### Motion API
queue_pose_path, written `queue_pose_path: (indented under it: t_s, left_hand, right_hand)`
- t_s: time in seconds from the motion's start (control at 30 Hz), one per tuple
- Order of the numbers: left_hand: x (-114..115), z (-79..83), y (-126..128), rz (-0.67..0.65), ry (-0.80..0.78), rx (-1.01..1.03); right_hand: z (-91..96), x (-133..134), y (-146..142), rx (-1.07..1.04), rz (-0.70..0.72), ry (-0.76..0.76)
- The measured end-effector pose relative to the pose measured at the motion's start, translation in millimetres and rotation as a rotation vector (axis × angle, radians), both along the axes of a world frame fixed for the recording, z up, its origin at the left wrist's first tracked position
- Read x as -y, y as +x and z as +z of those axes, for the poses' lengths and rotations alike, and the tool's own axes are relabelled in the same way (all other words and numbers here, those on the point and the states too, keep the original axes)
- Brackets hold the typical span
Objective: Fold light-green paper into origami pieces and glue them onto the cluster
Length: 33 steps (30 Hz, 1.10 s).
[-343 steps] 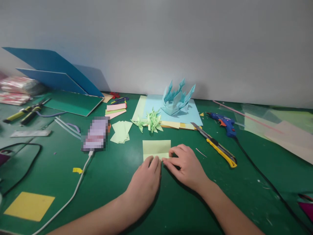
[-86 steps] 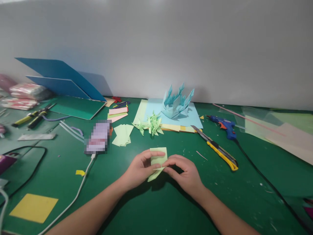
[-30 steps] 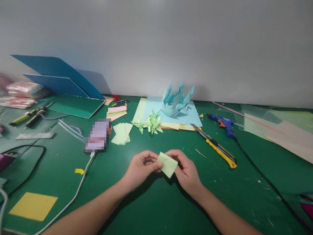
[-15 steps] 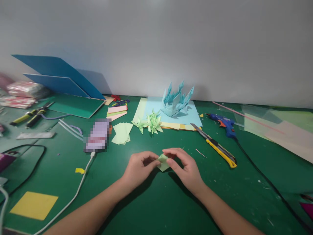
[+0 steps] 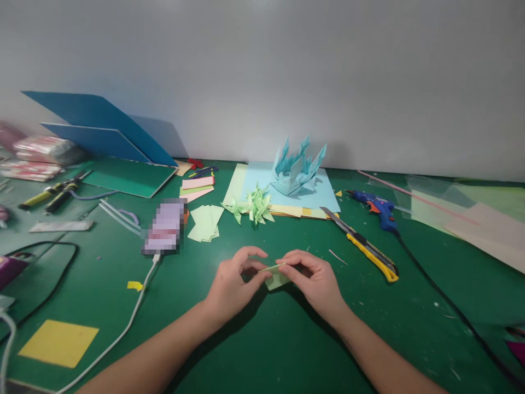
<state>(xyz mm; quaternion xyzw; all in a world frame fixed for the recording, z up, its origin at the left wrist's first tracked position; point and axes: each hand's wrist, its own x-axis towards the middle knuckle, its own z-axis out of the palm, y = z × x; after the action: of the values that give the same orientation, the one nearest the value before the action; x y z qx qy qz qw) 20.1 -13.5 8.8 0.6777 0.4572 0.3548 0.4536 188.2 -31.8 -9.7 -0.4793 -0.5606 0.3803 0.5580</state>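
Compared with half a second ago, the pale green paper [image 5: 275, 280] has tipped nearly edge-on, already folded small. Left hand [image 5: 232, 279] and right hand [image 5: 318, 279] each pinch one end, holding it between them just above the desk [image 5: 262, 339]. Finished green flowers [image 5: 254, 205] lie behind, with unfolded green slips [image 5: 204, 221] left beside them.

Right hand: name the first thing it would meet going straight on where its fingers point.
The right hand pinches the folded green paper, fingers pointing toward the left hand on the paper's other side. Past the paper, that hand likely comes first, though depth is unclear.
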Motion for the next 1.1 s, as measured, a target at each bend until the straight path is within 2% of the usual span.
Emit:
queue_pose_path:
  t_s: [0.3,0.6,0.87,1.1]
  left_hand:
    - [-0.6,-1.8,2.2,0.082,-0.022,0.092]
    - [-1.7,-5.8,0.9,0.121,-0.082,0.098]
    - [-0.8,-0.3,1.3,0.132,0.011,0.036]
    - [-0.9,-3.0,1.5,0.104,-0.004,0.026]
  right_hand:
    - [-0.4,-0.2,1.5,-0.120,-0.018,-0.157]
    - [0.6,0.0,-0.7,-0.116,-0.016,-0.179]
    - [1.5,1.7,-1.5,-0.091,-0.007,-0.191]
    - [2.4,1.6,-0.8,-0.113,0.012,-0.133]
